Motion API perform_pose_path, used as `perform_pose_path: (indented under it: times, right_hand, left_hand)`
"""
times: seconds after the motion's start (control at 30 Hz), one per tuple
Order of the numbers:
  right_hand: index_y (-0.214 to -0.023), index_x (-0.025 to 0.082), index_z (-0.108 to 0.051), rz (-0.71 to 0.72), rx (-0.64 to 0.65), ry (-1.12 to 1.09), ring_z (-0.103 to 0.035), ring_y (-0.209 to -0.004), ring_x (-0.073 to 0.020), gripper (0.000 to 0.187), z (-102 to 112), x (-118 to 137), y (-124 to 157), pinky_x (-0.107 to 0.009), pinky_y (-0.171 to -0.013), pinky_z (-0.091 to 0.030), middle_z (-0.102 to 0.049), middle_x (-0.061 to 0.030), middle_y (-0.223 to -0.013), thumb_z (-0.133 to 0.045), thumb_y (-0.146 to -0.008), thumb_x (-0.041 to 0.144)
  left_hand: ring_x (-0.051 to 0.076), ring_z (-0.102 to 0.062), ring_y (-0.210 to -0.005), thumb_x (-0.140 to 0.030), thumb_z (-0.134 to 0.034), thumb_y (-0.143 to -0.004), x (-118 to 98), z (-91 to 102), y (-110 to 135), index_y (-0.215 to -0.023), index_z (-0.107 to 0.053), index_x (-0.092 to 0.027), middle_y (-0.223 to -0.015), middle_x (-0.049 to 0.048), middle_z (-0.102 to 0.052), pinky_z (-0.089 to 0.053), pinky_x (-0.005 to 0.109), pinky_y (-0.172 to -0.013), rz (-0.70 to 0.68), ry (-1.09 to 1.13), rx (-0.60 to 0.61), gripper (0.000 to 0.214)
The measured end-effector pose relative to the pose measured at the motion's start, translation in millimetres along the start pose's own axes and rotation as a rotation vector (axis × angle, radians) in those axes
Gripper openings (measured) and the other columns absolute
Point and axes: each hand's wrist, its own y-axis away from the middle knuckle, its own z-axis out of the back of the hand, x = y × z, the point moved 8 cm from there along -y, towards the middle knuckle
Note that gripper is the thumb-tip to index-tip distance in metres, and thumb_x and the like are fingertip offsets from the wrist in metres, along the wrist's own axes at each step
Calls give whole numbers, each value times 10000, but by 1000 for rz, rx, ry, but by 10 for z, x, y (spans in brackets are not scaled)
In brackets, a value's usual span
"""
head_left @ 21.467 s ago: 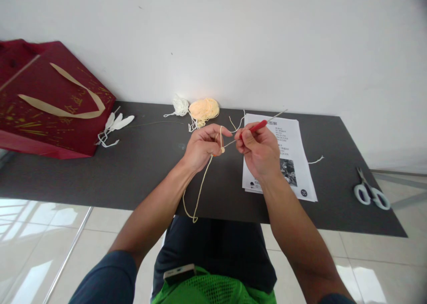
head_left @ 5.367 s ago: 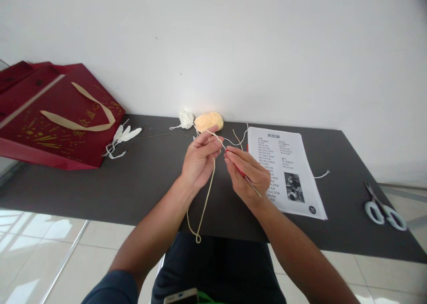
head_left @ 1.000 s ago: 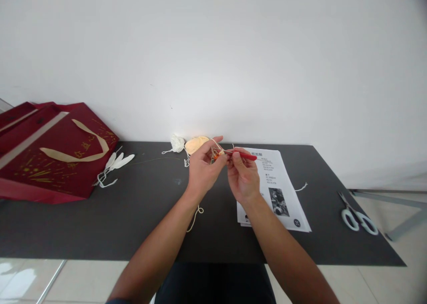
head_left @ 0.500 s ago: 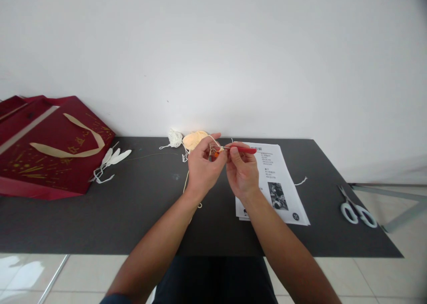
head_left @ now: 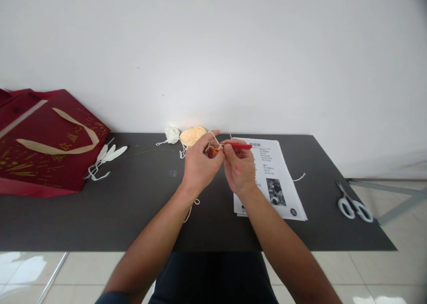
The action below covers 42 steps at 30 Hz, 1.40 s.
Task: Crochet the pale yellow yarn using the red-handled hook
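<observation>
My right hand (head_left: 240, 166) is closed round a crochet hook (head_left: 240, 146) with a red handle, its thin metal shaft pointing left. Thumb and fingers of my left hand (head_left: 203, 162) pinch a small piece of cream yarn work (head_left: 219, 148) at the hook's tip. Yarn runs over the raised left index finger. A small orange bit (head_left: 215, 152) shows between the hands; its kind is unclear. Behind the left hand lies a pale orange yarn ball (head_left: 192, 136), with a white yarn ball (head_left: 172, 134) beside it. A loose cream strand (head_left: 188, 212) hangs below the left wrist.
Printed sheets (head_left: 283, 175) lie under and right of my right hand. White-handled scissors (head_left: 354, 202) rest near the right edge of the dark table (head_left: 133, 219). On the left are a red gift bag (head_left: 50, 148) and white leaf-shaped pieces (head_left: 111, 154) with yarn tails. A wall rises behind.
The view has shifted slightly, moving everything a little up and left. The red handle has moved left relative to the right hand, and the hook sits closer to the left fingers.
</observation>
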Motion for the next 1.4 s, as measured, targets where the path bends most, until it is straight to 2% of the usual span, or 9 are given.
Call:
perform_pose_path:
  times: [0.17, 0.3, 0.5, 0.67, 0.8, 1.07, 1.2, 1.3, 1.4]
  right_hand:
    - [-891, 297, -751, -26, 61, 13, -723, -919, -164, 165, -11, -20, -5, -396, -995, -609, -769, 35, -960, -877, -784, 295]
    - [-892, 295, -756, -9, 85, 94, -712, -924, -157, 190, 26, -15, -29, -355, -944, -606, -764, 30, -952, -895, -764, 290]
    - [-899, 284, -760, 92, 45, 146, -698, -877, -132, 177, 121, 28, -81, -312, -875, -580, -760, 37, -924, -882, -781, 232]
    - [-903, 293, -745, 123, 98, 49, -688, -869, -127, 181, 76, 57, -107, -316, -866, -575, -745, 48, -912, -879, -793, 241]
    - [-901, 298, -744, 144, 121, 18, -687, -889, -127, 183, 43, 82, -101, -321, -900, -568, -743, 50, -902, -880, -795, 237]
    - [-945, 295, -748, 147, 76, 94, -702, -947, -134, 199, 69, 22, -65, -338, -946, -584, -756, 38, -977, -866, -807, 212]
    - [-921, 300, -738, 94, 85, 33, -717, -957, -151, 225, 32, 8, -52, -387, -973, -608, -756, 40, -990, -898, -770, 249]
    - [-887, 298, -729, 21, 70, -36, -718, -908, -151, 240, 11, -3, -45, -405, -981, -617, -754, 50, -941, -917, -739, 272]
    - [-869, 295, -721, -29, 50, -79, -703, -847, -142, 257, 10, 0, -44, -381, -913, -636, -758, 55, -926, -928, -717, 281]
  left_hand:
    - [115, -577, -662, -213, -749, -827, 31, -11, 0, -1306, -707, -220, -770, -17, -663, -492, 252, -680, 0, -29, 31, 480]
    - [115, -576, -689, -179, -730, -822, 72, -41, 1, -1346, -687, -221, -780, -17, -649, -497, 257, -719, -4, -6, 72, 527]
    - [110, -598, -719, -146, -745, -784, 119, -121, -31, -1336, -671, -190, -857, -2, -672, -496, 254, -706, 55, 197, 168, 559]
    - [112, -624, -765, -108, -790, -720, 70, -128, -43, -1258, -707, -188, -882, -1, -676, -503, 250, -716, 102, 371, 191, 550]
    - [117, -648, -808, -172, -846, -733, 109, -144, -53, -1200, -751, -221, -896, 6, -699, -532, 256, -747, 118, 526, 195, 479]
    - [97, -625, -744, -155, -827, -769, 155, -83, -75, -1182, -750, -219, -821, -16, -694, -538, 261, -763, 34, 402, 75, 425]
    - [89, -644, -791, -136, -806, -762, 77, -34, -77, -1169, -746, -225, -1007, 20, -681, -528, 235, -721, -71, 342, 36, 421]
    - [95, -661, -820, -116, -825, -699, 36, -18, -87, -1151, -762, -236, -1128, 37, -637, -523, 228, -682, -95, 336, 62, 472]
    - [101, -648, -816, -103, -814, -698, 26, -49, -89, -1175, -770, -256, -1044, 25, -643, -519, 242, -701, -55, 395, 148, 503]
